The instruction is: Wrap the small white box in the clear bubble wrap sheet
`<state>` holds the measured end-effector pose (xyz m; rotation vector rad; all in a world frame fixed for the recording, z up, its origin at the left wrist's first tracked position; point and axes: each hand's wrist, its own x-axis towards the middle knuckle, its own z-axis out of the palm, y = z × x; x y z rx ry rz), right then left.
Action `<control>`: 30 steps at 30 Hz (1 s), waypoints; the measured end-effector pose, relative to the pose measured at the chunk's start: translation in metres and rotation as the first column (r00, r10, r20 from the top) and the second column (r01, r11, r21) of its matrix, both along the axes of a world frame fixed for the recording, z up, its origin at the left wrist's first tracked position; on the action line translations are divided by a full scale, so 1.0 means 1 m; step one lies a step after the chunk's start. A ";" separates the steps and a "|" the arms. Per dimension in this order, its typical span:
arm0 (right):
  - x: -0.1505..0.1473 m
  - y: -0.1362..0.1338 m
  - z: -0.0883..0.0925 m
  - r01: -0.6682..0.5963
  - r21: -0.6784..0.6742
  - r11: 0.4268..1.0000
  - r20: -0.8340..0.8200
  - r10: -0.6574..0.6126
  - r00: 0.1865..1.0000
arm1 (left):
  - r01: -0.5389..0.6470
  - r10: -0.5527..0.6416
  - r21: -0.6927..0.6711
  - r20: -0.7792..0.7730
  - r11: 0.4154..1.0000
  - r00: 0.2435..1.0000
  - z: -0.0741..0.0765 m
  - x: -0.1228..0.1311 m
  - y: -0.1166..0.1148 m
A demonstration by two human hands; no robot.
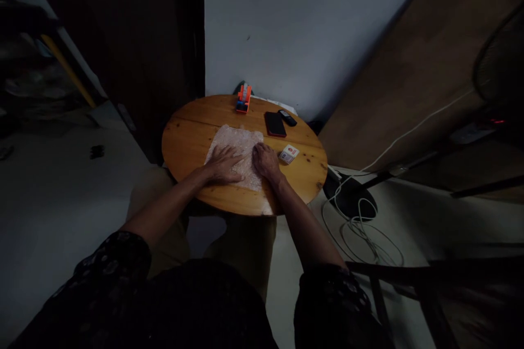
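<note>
A sheet of bubble wrap lies flat on the round wooden table. My left hand rests on its left part, palm down with the fingers spread. On the right edge of the wrap sits my right hand, its fingers curled together; whether they pinch the edge is too dark to make out. Just right of that hand is a small white box with red print.
An orange tape dispenser stands at the table's back edge. A dark flat case and a black phone lie at the back right. White cable coils on the floor by a round black stand base.
</note>
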<state>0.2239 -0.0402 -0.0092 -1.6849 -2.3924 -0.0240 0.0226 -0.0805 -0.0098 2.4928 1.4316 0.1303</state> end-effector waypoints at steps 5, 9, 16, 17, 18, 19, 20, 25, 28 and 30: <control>-0.001 -0.004 0.004 0.004 0.019 1.000 0.023 -0.004 1.000 | 0.002 -0.002 0.005 -0.010 1.000 1.000 0.003 0.001 -0.001; 0.000 -0.004 0.004 0.019 0.026 0.999 0.020 -0.020 1.000 | 0.011 -0.011 0.014 -0.012 1.000 1.000 0.003 0.000 0.000; 0.001 -0.003 0.001 0.025 0.028 0.999 0.008 -0.025 1.000 | 0.004 -0.004 -0.003 -0.007 1.000 1.000 0.007 0.002 -0.003; 0.001 -0.003 0.001 0.026 0.029 0.999 0.007 -0.027 1.000 | 0.001 -0.001 -0.008 -0.014 1.000 1.000 0.007 0.002 -0.002; 0.001 -0.003 0.000 0.030 0.030 0.999 0.007 -0.030 1.000 | 0.001 -0.001 -0.011 -0.018 1.000 1.000 0.007 0.002 -0.002; 0.001 -0.003 -0.001 0.035 0.029 0.999 0.008 -0.036 0.999 | 0.006 -0.006 -0.008 -0.022 1.000 1.000 0.006 0.002 -0.001; 0.001 -0.002 -0.002 0.041 0.028 0.999 0.008 -0.041 0.999 | 0.013 -0.013 -0.002 -0.025 1.000 1.000 0.004 0.002 -0.001; 0.001 -0.003 -0.003 0.056 0.027 0.998 -0.006 -0.056 0.998 | 0.004 -0.002 0.034 -0.042 0.999 0.999 0.000 -0.001 -0.001; 0.000 -0.005 -0.002 0.056 0.022 0.998 -0.016 -0.055 0.998 | 0.007 -0.004 0.036 -0.073 0.999 0.997 0.003 -0.001 -0.005; 0.000 -0.006 -0.001 0.056 0.020 0.998 -0.026 -0.056 0.998 | 0.014 -0.010 0.034 -0.092 0.999 0.996 0.005 -0.001 -0.007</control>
